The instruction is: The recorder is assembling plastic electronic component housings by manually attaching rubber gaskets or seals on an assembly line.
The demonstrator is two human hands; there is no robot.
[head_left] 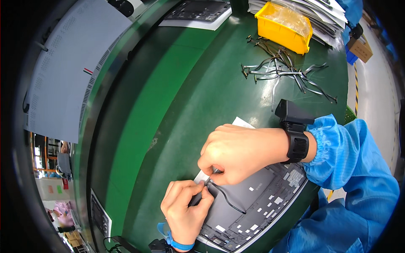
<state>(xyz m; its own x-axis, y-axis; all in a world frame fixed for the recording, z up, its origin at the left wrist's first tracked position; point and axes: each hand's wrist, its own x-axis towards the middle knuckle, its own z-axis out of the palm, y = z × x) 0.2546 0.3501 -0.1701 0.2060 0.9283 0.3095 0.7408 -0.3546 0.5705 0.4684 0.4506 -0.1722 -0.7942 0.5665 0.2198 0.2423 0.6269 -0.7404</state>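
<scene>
Left hand point(184, 211) and right hand point(234, 152) both appear to pinch one end of the thin cable point(226, 199); its tail hangs over the dark panel point(263, 181). Probably light, limp, ends delicate; best gripped just behind the tip.

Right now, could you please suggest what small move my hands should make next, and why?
I would perhaps ease the right hand back slightly, because it and the left hand crowd the upper end of the dark cable, partly hiding it, while the cable's lower end reaches over the dark panel.
</scene>
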